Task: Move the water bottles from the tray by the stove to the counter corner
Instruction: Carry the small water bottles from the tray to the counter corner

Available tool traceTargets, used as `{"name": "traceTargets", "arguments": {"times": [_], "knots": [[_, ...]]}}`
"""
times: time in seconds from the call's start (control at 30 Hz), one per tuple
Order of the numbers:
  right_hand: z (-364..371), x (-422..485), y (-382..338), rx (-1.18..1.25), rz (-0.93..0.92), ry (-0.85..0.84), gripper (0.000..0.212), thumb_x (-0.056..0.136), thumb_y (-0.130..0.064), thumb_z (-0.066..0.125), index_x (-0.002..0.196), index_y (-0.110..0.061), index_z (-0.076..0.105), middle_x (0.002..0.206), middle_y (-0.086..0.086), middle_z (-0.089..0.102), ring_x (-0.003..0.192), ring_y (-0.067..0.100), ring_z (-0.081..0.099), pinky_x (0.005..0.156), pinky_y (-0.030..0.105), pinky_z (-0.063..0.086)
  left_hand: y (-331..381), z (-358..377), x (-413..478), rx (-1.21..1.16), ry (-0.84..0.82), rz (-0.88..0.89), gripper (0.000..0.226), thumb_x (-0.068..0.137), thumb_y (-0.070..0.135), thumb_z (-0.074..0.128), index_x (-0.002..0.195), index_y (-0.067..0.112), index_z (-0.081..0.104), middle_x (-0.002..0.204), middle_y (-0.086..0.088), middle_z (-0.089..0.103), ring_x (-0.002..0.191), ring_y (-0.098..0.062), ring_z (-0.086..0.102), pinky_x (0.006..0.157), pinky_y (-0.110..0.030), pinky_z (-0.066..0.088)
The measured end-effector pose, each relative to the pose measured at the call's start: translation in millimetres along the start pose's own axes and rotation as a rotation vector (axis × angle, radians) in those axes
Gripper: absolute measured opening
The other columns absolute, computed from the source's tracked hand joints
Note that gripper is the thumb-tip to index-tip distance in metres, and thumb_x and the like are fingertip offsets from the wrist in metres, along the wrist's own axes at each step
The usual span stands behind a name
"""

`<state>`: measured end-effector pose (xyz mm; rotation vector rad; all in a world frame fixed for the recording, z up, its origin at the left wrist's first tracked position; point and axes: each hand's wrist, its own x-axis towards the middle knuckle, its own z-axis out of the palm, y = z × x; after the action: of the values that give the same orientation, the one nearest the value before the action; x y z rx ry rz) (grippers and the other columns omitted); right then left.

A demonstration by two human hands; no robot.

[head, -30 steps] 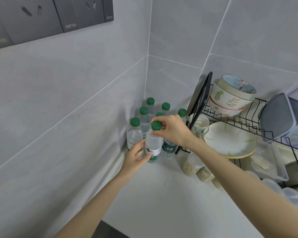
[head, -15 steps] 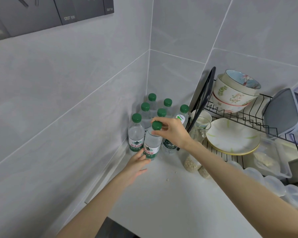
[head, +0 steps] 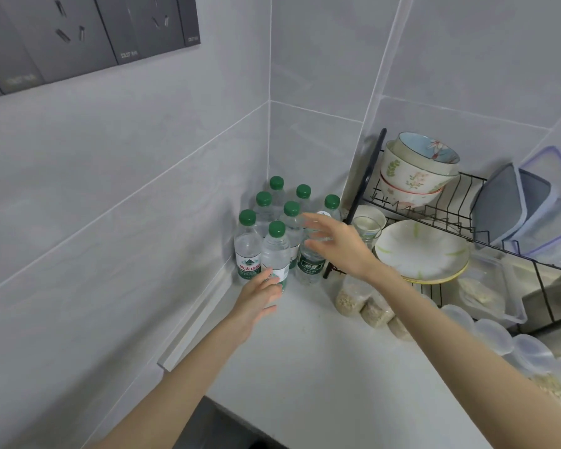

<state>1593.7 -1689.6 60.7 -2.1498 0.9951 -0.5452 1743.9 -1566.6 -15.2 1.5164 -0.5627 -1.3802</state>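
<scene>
The right hand (head: 334,244) hides the top of 1 bottle (head: 307,265); plastic boxes (head: 551,209) are cropped.

Home kitchen, corner of a worktop. Grey tiled walls (head: 321,76) meet above a white table (head: 305,367). Black wire dish rack (head: 467,187) holds stacked patterned bowls (head: 415,176), a plate (head: 421,251) and plastic container lids (head: 499,205). Small bags of grain (head: 353,296) beside the rack; green-capped water bottles (head: 276,251) clustered in the corner. Dark socket panel (head: 78,37) on the left wall. Mixed household crockery: domestic, not commercial

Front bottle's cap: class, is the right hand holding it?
No: the right hand is open with fingers spread, off to the right of the front cap and not touching it.
</scene>
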Motion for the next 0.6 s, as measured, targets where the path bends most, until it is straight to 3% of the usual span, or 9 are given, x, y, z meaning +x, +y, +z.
{"name": "traceTargets", "arguments": {"times": [0.13, 0.23, 0.37, 0.5, 0.6], "knots": [[-29.5, -40.0, 3.5, 0.04, 0.021, -0.017, 0.048, 0.09, -0.015, 0.064, 0.135, -0.026, 0.051, 0.127, -0.008, 0.061, 0.102, 0.004, 0.063, 0.095, 0.022, 0.049, 9.8, 19.5, -27.3, 0.084, 0.009, 0.087, 0.041, 0.091, 0.009, 0.055, 0.13, 0.021, 0.053, 0.13, -0.001, 0.059, 0.119, -0.018, 0.058, 0.096, -0.034, 0.048], [-48.0, -72.9, 11.9, 0.107, 0.037, -0.028, 0.045, 0.09, -0.015, 0.064, 0.132, -0.029, 0.054, 0.125, -0.005, 0.065, 0.104, 0.002, 0.064, 0.096, 0.029, 0.052, 16.9, 35.2, -46.8, 0.147, 0.021, 0.137, 0.034, 0.09, 0.005, 0.055, 0.118, 0.024, 0.059, 0.124, 0.001, 0.062, 0.116, -0.019, 0.059, 0.098, -0.037, 0.048], [-70.1, -120.0, 21.9, 0.13, 0.064, 0.005, 0.042, 0.09, -0.014, 0.065, 0.128, -0.029, 0.056, 0.121, -0.005, 0.067, 0.11, 0.002, 0.063, 0.095, 0.03, 0.052, 28.1, 61.9, -72.5, 0.241, -0.033, 0.175, 0.037, 0.089, 0.006, 0.056, 0.123, 0.023, 0.058, 0.117, 0.006, 0.065, 0.112, -0.018, 0.062, 0.097, -0.035, 0.048], [-92.1, -167.4, 30.1, 0.128, 0.118, 0.077, 0.039, 0.091, -0.014, 0.064, 0.124, -0.031, 0.057, 0.116, -0.01, 0.067, 0.098, -0.013, 0.061, 0.082, 0.011, 0.049, 39.1, 94.0, -88.0, 0.332, -0.102, 0.228, 0.042, 0.089, 0.007, 0.056, 0.126, 0.027, 0.056, 0.12, 0.008, 0.065, 0.108, -0.012, 0.063, 0.096, -0.033, 0.049], [-113.4, -203.3, 36.6, 0.121, 0.171, 0.153, 0.039, 0.09, -0.015, 0.064, 0.125, -0.032, 0.057, 0.118, -0.012, 0.067, 0.101, -0.001, 0.065, 0.089, 0.019, 0.051, 47.7, 124.5, -95.0, 0.407, -0.18, 0.299, 0.043, 0.091, 0.009, 0.055, 0.13, 0.028, 0.055, 0.121, 0.01, 0.064, 0.107, -0.009, 0.062, 0.094, -0.03, 0.05]]}}
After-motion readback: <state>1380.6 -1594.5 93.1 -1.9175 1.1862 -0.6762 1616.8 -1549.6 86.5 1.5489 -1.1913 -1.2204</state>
